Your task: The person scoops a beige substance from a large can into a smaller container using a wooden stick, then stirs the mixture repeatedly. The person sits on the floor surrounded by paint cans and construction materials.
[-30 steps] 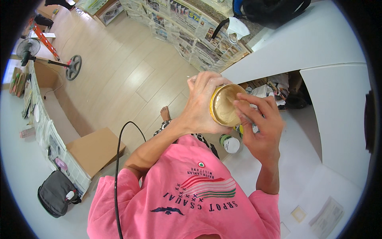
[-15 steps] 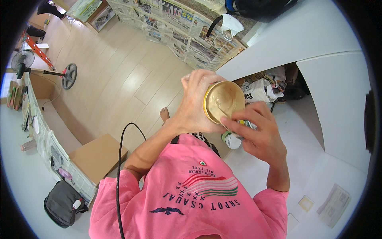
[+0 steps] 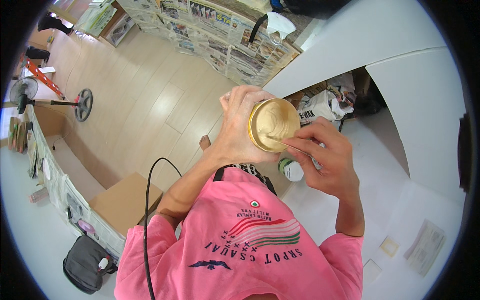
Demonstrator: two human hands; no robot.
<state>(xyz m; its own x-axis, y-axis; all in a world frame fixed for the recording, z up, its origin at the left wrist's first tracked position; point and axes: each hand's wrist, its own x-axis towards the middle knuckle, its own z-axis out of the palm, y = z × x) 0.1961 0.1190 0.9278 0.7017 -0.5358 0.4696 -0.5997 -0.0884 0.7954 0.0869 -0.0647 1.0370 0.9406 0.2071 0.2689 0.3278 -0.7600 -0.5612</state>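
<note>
My left hand [image 3: 241, 125] is wrapped around the side of a yellow-rimmed tin [image 3: 251, 136], its open mouth tipped toward me. Inside lies a smooth beige paste [image 3: 274, 117] with swirl marks on its surface. Between the thumb and fingers of my right hand [image 3: 325, 155] is a thin flat stirring stick [image 3: 286, 143]. Its far end dips into the paste near the tin's right edge, and the submerged tip is hidden. Just below the tin, a jar with a white lid and a green band [image 3: 292, 170] stands apart from both hands.
White cabinet panels [image 3: 415, 110] rise at the right, around an opening filled with bags [image 3: 322, 107]. A newspaper-covered counter [image 3: 225, 37] runs along the far side, with a face mask [image 3: 280, 26] on it. At left are a cardboard sheet [image 3: 126, 202], a fan [image 3: 24, 92] and a black backpack [image 3: 85, 262].
The tin has shifted slightly left and tilted, so more of the paste shows. My right hand has moved a little with the stick, now lying flatter across the tin's edge.
</note>
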